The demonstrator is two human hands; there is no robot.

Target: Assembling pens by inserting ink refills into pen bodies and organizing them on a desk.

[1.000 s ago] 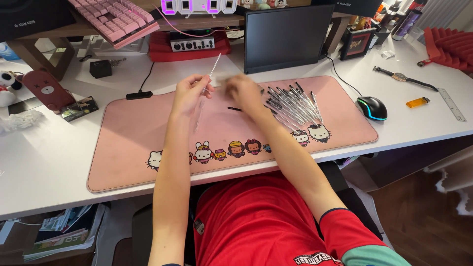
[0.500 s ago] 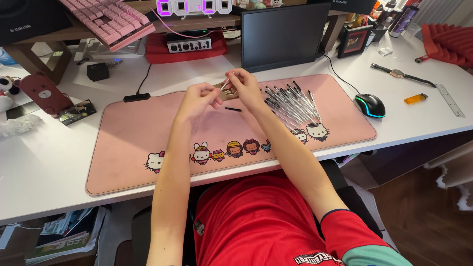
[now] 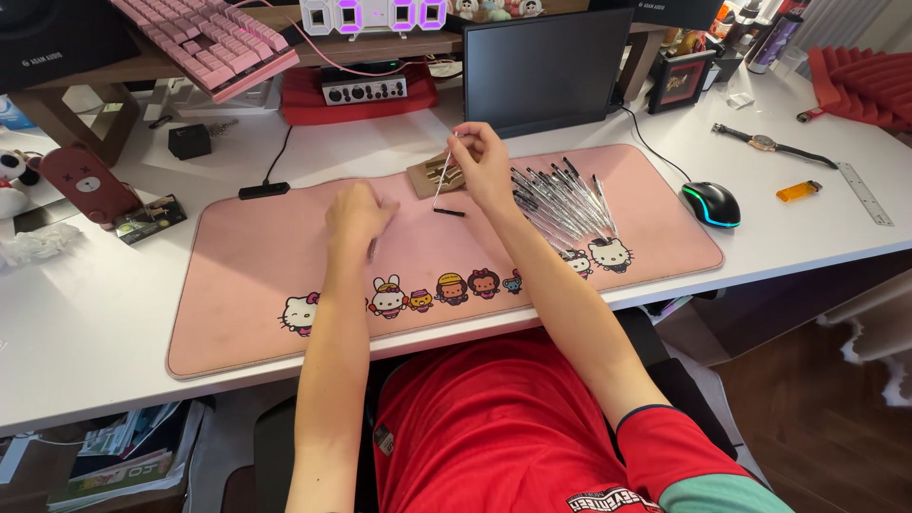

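Right hand lifts a thin pen refill above the pink desk mat, left hand low on the mat

The right hand (image 3: pixel 486 163) has its fingers (image 3: pixel 463 139) pinching the top of a thin clear pen refill (image 3: pixel 442 171), which hangs nearly upright over a small brown cardboard tray (image 3: pixel 432 177) at the mat's far edge; a short black pen cap (image 3: pixel 449 212) lies on the long pink cartoon-printed desk mat (image 3: pixel 247 275) just below it. The left hand (image 3: pixel 358 217) rests low on the mat with fingers curled together; whether it grips anything I cannot tell. A fanned heap of clear-barrelled black-capped pens (image 3: pixel 562 198) lies just right of the right hand, a black computer mouse (image 3: pixel 711 203) on the white surface (image 3: pixel 85 313) beyond
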